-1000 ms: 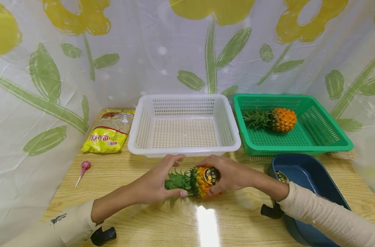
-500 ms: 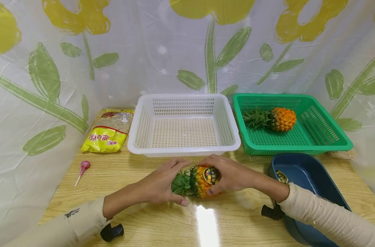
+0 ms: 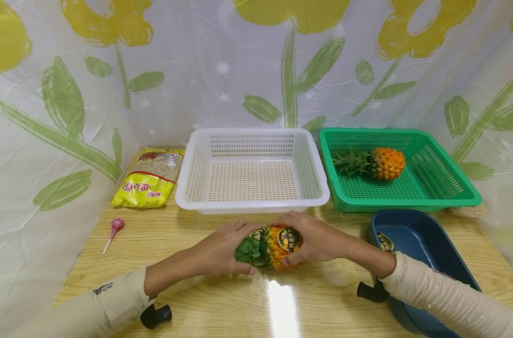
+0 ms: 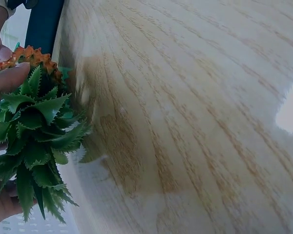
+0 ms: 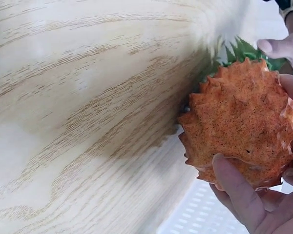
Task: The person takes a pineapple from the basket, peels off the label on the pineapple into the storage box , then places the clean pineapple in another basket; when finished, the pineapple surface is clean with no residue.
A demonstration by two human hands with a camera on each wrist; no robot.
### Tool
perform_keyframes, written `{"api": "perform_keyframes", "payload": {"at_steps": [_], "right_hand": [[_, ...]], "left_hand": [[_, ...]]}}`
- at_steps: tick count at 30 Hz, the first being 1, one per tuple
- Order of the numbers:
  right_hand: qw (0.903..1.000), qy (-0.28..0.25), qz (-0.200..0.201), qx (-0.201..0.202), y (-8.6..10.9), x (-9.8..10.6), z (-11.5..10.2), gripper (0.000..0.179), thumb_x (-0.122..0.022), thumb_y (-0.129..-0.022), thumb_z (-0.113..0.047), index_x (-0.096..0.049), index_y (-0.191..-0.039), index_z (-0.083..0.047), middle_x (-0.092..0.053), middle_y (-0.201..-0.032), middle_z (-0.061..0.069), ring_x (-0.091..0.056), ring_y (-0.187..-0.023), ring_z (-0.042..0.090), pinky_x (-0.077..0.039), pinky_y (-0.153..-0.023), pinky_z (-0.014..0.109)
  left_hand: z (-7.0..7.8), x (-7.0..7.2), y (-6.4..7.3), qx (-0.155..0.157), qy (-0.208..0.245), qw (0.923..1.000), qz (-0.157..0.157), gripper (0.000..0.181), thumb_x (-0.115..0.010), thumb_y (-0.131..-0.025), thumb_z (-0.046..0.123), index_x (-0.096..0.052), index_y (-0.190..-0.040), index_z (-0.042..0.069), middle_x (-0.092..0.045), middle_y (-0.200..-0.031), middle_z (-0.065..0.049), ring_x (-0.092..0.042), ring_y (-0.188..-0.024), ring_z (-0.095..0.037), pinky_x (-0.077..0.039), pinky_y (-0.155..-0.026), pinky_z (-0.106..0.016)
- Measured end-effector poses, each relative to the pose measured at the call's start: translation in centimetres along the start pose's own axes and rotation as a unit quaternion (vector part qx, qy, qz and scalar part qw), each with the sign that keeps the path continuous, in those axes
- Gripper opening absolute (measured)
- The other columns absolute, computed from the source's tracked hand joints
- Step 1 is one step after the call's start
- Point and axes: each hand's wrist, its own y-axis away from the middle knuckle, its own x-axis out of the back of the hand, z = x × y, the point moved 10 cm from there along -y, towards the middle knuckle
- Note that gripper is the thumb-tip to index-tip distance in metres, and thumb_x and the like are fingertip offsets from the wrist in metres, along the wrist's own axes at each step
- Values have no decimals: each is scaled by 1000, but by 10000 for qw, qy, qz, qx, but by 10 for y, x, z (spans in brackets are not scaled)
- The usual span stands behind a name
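A small pineapple (image 3: 275,249) lies on its side on the wooden table in front of the white basket, leaves to the left, with a round black and gold label on its orange body. My right hand (image 3: 313,238) grips the body from the right, thumb on the near side. From the left, my left hand (image 3: 222,249) holds the leafy crown between thumb and fingers. The left wrist view shows the green leaves (image 4: 39,131) in front of that palm. In the right wrist view, my right thumb (image 5: 237,190) lies against the spiky base of the pineapple (image 5: 239,117).
Behind the hands stands a white basket (image 3: 252,206). A green basket (image 3: 408,203) holds another pineapple (image 3: 387,163). A navy basin (image 3: 417,234) sits under the right forearm, with a label inside. At left are a yellow food bag (image 3: 148,180) and a pink lollipop (image 3: 116,225).
My left hand has moved right and closed in around the pineapple's leaves. The right hand has stayed on the body, and the pineapple has barely moved.
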Motion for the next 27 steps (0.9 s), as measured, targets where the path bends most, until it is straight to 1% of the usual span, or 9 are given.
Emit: {"api": "perform_keyframes", "payload": {"at_steps": [5,8,14,18,21,23,24,27], "right_hand": [[9998,-167,40,-36,2,0,1,79,-86,-76,-36,-52,-144,-14,-55,-132,3,-57,-107,14,-53,-86,29],[9993,-343,60,-117,4,0,4,83,-87,-76,-40,-49,-145,-13,-53,-135,4,-56,-108,15,-53,-87,28],[9980,-536,159,-278,9,3,10,90,-87,-73,-51,-48,-146,-14,-48,-141,7,-54,-114,20,-52,-88,33],[9967,-722,288,-230,13,7,12,83,-86,-76,-49,-50,-142,-16,-48,-139,5,-55,-115,22,-54,-87,36],[9958,-812,419,-89,15,10,12,74,-85,-78,-46,-53,-139,-18,-51,-136,2,-56,-117,22,-54,-92,41],[9953,-827,497,-30,16,12,14,70,-84,-80,-45,-55,-138,-19,-53,-136,1,-55,-119,22,-53,-96,42],[9950,-853,522,-56,17,12,15,69,-83,-80,-46,-55,-137,-20,-54,-136,1,-56,-120,23,-53,-95,41],[9930,-993,574,-264,19,14,20,65,-82,-81,-46,-56,-136,-22,-54,-136,1,-59,-119,26,-57,-84,34]], "left_hand": [[-1,-1,-1,47,32,10000,-55,97,-86,-75,48,-37,-155,23,-50,-143,-10,-52,-129,-34,-48,-101,-57],[-2,-1,-1,56,82,9999,-79,97,-86,-75,48,-38,-155,22,-51,-141,-10,-52,-128,-34,-48,-101,-57],[-3,-1,-2,107,88,9999,-67,98,-87,-74,47,-38,-155,23,-51,-141,-11,-52,-128,-35,-48,-100,-58],[-3,-1,-2,136,58,9999,-57,98,-87,-74,49,-38,-155,24,-50,-144,-12,-50,-130,-37,-46,-101,-61],[-4,-2,-2,156,57,9999,-46,99,-87,-73,49,-38,-155,25,-50,-143,-12,-50,-130,-37,-46,-101,-61],[-4,-2,-2,153,74,9998,-40,98,-87,-73,48,-38,-155,25,-51,-142,-12,-50,-130,-36,-46,-101,-60],[-5,-2,-2,159,92,9998,-40,98,-87,-73,48,-38,-155,25,-51,-142,-12,-50,-130,-36,-47,-101,-60],[-5,-3,-2,183,116,9998,-54,98,-87,-74,47,-37,-156,25,-49,-145,-12,-49,-132,-36,-46,-102,-60]]}}
